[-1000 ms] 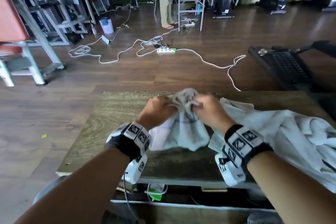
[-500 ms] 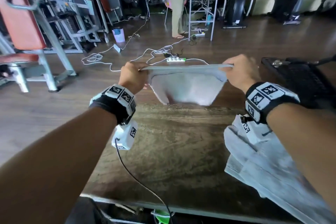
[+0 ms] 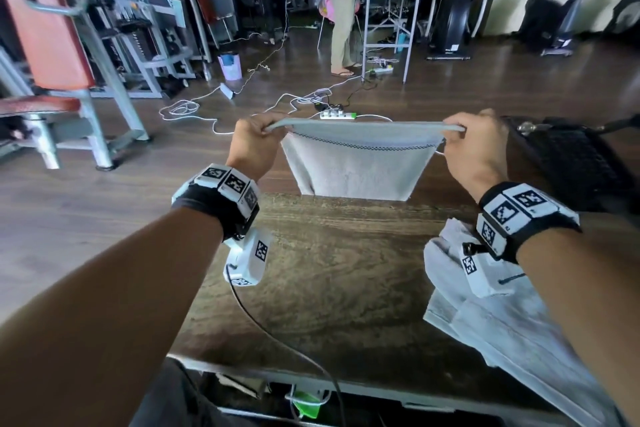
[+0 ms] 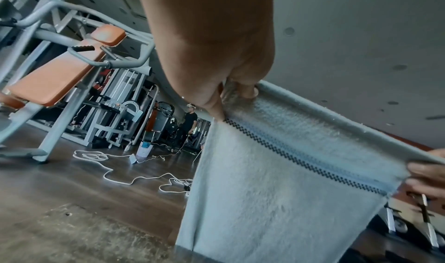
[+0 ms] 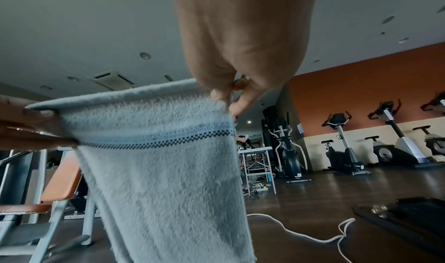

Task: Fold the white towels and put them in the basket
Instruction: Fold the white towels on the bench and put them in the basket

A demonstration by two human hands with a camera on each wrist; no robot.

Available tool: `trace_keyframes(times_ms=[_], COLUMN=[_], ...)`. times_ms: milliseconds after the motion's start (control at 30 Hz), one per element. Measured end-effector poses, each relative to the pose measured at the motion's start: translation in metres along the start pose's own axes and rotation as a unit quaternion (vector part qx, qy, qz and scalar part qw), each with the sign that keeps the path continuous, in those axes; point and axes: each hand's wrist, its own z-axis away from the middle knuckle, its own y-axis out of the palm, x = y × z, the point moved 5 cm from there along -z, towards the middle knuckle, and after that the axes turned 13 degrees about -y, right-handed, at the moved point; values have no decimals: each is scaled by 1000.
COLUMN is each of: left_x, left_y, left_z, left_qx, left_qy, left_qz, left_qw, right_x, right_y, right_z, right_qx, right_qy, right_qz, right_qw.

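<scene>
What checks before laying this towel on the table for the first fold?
1. Left hand pinches its top corner of the white towel: ok.
2. Right hand pinches the opposite corner: ok.
3. Top edge taut and level between the hands: ok.
4. Lower part hangs behind the wooden table's far edge; bottom hem hidden: cannot tell.
5. Bare tabletop in front, towel pile off to the right: ok.
6. Basket in view: not ok, not visible.

White towel (image 3: 356, 172) with dark checkered stripe, brown wood-grain table (image 3: 329, 274), orange bench (image 3: 45, 28)
</scene>
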Motion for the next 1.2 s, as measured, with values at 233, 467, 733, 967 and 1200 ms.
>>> trace_keyframes(times_ms=[233, 467, 733, 967, 1200], left_x=[53, 109, 75, 77, 91], left_y=[-3, -18, -50, -72, -78], left_z=[64, 151, 224, 265, 261], left_qx=[78, 165, 155, 252, 309], left_qy=[-36, -104, -31, -110, -167], left_qz=[-203, -301, -343, -395, -383], left_qw=[975, 933, 926, 877, 855], right_x=[-11, -1, 17, 34, 49], right_y=[-2, -26, -77, -89, -74], right_z=[80, 178, 232, 249, 246], right_qx=[225, 359, 372, 490, 532], right_qy=[25, 7, -10, 57, 134], right_qz=[0, -67, -104, -189, -237], right_qw=[974, 931, 922, 849, 802])
